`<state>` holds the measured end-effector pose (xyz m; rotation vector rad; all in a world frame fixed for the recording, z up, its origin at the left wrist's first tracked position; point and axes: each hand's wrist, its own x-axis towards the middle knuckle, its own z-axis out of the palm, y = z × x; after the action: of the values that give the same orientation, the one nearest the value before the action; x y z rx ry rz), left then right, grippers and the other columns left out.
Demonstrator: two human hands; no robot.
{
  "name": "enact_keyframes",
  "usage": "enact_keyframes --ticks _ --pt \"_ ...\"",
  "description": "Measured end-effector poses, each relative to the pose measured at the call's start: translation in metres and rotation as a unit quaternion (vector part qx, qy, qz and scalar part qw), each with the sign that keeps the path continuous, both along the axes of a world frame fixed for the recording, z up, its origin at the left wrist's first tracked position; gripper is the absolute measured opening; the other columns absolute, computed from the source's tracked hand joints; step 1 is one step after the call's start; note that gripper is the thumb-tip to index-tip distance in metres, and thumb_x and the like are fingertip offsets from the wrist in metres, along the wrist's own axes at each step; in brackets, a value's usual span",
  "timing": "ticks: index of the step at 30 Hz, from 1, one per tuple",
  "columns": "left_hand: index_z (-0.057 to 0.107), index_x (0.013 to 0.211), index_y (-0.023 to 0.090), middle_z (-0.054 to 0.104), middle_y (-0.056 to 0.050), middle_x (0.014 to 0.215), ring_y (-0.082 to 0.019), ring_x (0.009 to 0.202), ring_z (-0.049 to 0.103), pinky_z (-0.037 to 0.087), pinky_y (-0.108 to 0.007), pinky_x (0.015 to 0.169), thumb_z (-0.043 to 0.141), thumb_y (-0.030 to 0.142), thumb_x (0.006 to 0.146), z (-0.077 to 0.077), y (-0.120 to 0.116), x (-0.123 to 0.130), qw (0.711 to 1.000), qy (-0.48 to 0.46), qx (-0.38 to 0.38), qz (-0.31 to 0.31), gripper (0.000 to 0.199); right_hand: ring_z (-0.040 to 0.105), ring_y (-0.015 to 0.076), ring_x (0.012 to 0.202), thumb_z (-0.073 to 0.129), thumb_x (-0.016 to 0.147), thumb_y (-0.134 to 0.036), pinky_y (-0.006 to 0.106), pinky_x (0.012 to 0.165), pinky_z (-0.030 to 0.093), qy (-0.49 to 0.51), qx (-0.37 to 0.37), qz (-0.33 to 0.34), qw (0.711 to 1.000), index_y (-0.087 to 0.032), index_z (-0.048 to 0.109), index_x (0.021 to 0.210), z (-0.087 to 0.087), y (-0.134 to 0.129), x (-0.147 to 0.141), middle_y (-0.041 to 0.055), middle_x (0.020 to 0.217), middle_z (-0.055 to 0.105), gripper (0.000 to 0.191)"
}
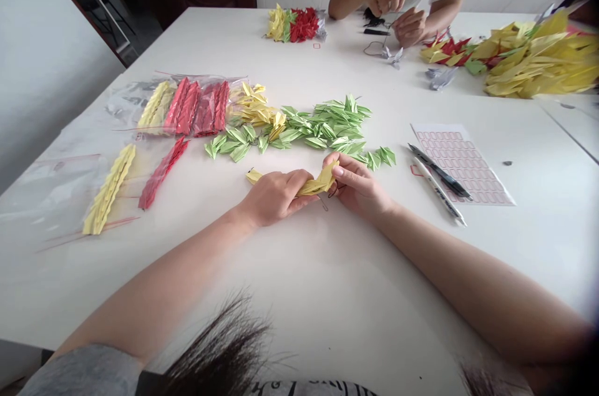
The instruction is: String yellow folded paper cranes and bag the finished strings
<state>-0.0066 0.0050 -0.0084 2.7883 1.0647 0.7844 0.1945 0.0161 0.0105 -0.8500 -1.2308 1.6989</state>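
A short bunch of yellow paper cranes [316,184] sits between the person's hands, just above the white table [327,296], with a dark thread [331,191] trailing from it. The left hand [276,198] is closed around one end of the bunch, and the fingers of the right hand [358,184] pinch the other end, so both hands are grasping it. Just beyond lies a spread of loose green paper cranes [299,131], with loose yellow cranes [253,104] at its far end. To the left, red and yellow cranes lie packed in tight rows on or inside clear plastic bags [140,100] – these look finished, while the green and loose yellow ones look still unsorted. To the right are a sheet of small red-printed labels [461,162] and two pens [437,181]. Across the table, a co-worker's hands [397,12] work over dark thread, near more cranes – a large yellow heap [538,62] lies unbagged.
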Motion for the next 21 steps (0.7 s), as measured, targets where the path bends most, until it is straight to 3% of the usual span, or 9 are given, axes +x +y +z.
enact_keyframes --ticks 4,10,16,21 --pt "0.051 0.101 0.020 0.068 -0.003 0.080 -0.019 0.064 0.066 0.040 -0.028 0.057 0.042 0.046 0.100 -0.001 0.001 0.001 0.999 -0.002 -0.001 0.053 0.028 0.041 0.0075 0.049 0.082 0.071 -0.051 0.021 0.047 0.035 -0.015 0.054 -0.023 0.998 -0.020 0.059 0.083 -0.006 0.002 0.003 -0.0055 0.060 0.051 0.040" --pt "0.050 0.105 0.019 0.067 -0.006 0.091 -0.019 0.072 0.066 0.041 -0.027 0.057 0.037 0.048 0.102 0.000 0.002 0.002 0.992 0.003 0.000 0.124 0.032 0.053 0.0105 0.058 0.084 0.069 -0.051 0.024 0.053 0.045 -0.093 0.129 -0.088 0.983 -0.020 0.062 0.088 -0.005 -0.003 0.000 -0.0006 0.071 0.062 0.042" --pt "0.050 0.107 0.017 0.067 -0.008 0.096 -0.019 0.076 0.068 0.041 -0.026 0.054 0.036 0.045 0.103 -0.001 0.003 0.003 0.992 0.036 0.031 0.115 0.031 0.047 0.0099 0.051 0.086 0.066 -0.051 0.024 0.047 0.038 -0.108 0.143 -0.094 0.979 -0.019 0.067 0.084 -0.004 -0.001 -0.001 -0.0015 0.063 0.060 0.041" --pt "0.050 0.110 0.017 0.069 -0.007 0.096 -0.018 0.073 0.068 0.038 -0.027 0.053 0.036 0.048 0.103 -0.001 0.002 0.003 0.993 0.034 0.036 0.107 0.035 0.054 0.0124 0.060 0.085 0.069 -0.046 0.025 0.053 0.043 -0.097 0.139 -0.059 0.984 -0.019 0.067 0.087 -0.012 0.001 0.002 0.0013 0.070 0.064 0.037"
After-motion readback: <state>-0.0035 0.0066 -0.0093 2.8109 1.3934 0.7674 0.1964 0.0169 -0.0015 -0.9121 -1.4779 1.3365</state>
